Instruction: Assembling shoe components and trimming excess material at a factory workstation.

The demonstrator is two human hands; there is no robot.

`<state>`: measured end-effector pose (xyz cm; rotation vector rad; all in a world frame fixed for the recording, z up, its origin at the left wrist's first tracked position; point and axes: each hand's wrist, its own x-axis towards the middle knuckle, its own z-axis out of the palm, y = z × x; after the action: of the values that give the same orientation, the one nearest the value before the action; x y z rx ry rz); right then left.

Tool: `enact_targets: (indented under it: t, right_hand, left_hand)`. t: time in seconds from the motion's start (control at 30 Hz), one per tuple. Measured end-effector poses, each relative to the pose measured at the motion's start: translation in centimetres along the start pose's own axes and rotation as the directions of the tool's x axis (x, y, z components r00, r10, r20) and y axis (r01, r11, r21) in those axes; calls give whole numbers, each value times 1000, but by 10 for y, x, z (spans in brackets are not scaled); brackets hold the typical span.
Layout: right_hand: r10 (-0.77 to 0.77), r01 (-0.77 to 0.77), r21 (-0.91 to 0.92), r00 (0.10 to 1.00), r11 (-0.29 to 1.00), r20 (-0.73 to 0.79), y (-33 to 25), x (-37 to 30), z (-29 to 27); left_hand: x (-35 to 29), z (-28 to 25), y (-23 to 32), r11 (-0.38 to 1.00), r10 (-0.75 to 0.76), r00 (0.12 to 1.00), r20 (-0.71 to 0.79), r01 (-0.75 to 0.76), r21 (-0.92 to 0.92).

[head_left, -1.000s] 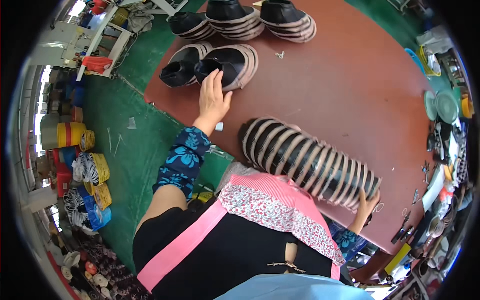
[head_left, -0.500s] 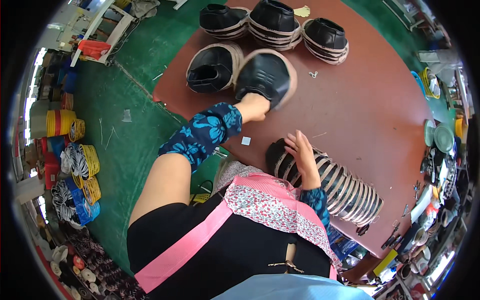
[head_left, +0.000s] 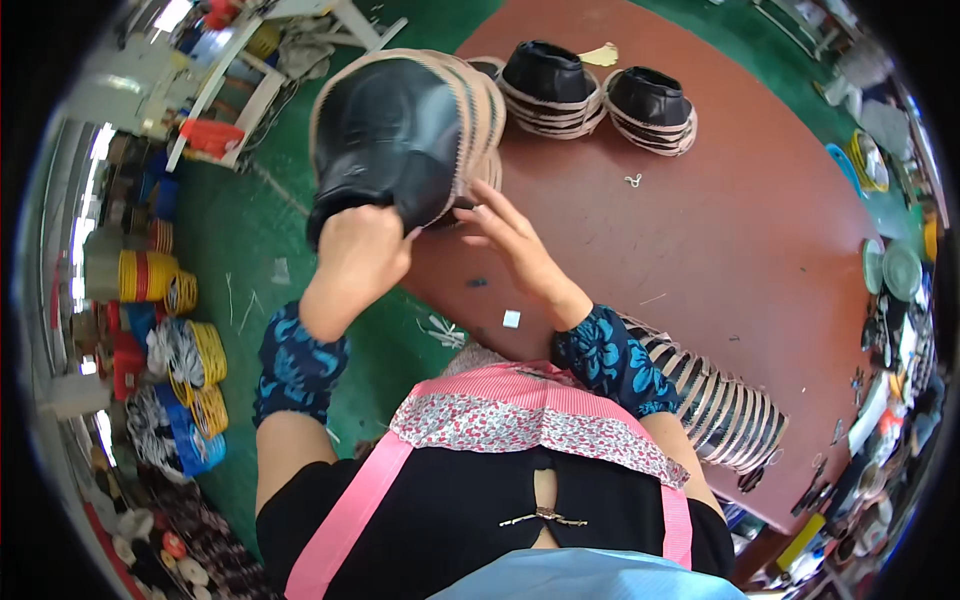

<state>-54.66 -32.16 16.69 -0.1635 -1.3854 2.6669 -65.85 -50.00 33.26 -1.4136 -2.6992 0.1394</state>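
My left hand [head_left: 362, 255] is closed around the ankle opening of a black leather shoe upper [head_left: 395, 120]. Raised close to me above the table's left edge, this upper is nested with others, their tan stitched rims layered. Near the rims' lower right side is my right hand [head_left: 520, 250], fingers apart and holding nothing; whether its fingertips touch is unclear. A long row of nested uppers [head_left: 720, 400] lies on the table by my right forearm. Two more stacks of uppers stand farther back, a middle one [head_left: 545, 85] and a right one [head_left: 650, 105].
The reddish-brown table [head_left: 720, 230] has a curved edge. On it lie a white square [head_left: 511, 319], a small white clip-like piece [head_left: 632, 181] and a yellowish scrap [head_left: 600, 55]. Scissors [head_left: 812, 490] lie at the right edge. Yellow baskets [head_left: 205, 350] stand on the green floor at left.
My left hand has moved left and toward me, and the uppers in it now appear much larger. My right hand has left the long row and come up beside the held uppers.
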Motion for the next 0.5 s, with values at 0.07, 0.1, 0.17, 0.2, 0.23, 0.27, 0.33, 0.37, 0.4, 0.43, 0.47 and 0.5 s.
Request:
enact_targets:
  t: [0.07, 0.1, 0.17, 0.2, 0.23, 0.27, 0.33, 0.37, 0.4, 0.43, 0.47, 0.5]
  right_hand:
    - [-117, 128, -165, 990, 978, 75, -33, 28, 8]
    - [-200, 208, -175, 978, 962, 62, -53, 38, 14]
    - [-411, 394, -317, 911, 862, 15, -64, 74, 4]
    - [-445, 423, -275, 895, 864, -20, -77, 83, 1]
    - [-461, 409, -322, 881, 854, -103, -83, 92, -14]
    - [-481, 424, -300, 864, 854, -148, -72, 106, -38]
    - [-338, 268, -221, 850, 938, -404, -55, 116, -70]
    - [-231, 185, -140, 824, 973, -517, -34, 121, -88]
    - [-197, 127, -156, 761, 980, -618, -12, 121, -110]
    - [-88, 36, -96, 779, 995, -620, 14, 128, -115]
    - [12, -60, -48, 745, 997, -667, 37, 123, -141]
    - [-1, -48, -52, 727, 997, -687, 58, 123, -166]
  left_hand:
    - [22, -2, -19, 998, 50, 996, -69, -52, -32]
    - [39, -4, -25, 993, 59, 981, -185, -76, -89]
    - [87, -15, -35, 962, 111, 938, -328, -184, -201]
    - [116, -23, -35, 935, 148, 922, -359, -249, -254]
    - [154, -25, -38, 923, 224, 924, -311, -303, -238]
    - [190, -37, -29, 917, 300, 916, -267, -353, -183]
    - [275, -40, -9, 885, 433, 900, -47, -434, -166]
    - [332, -14, -10, 783, 555, 831, -39, -538, -313]
    - [377, -12, 15, 809, 553, 821, 142, -489, -327]
    - [428, 24, 4, 854, 511, 808, 293, -439, -278]
    - [468, 48, 13, 869, 480, 798, 365, -375, -323]
    - [497, 58, 16, 889, 436, 788, 435, -302, -345]
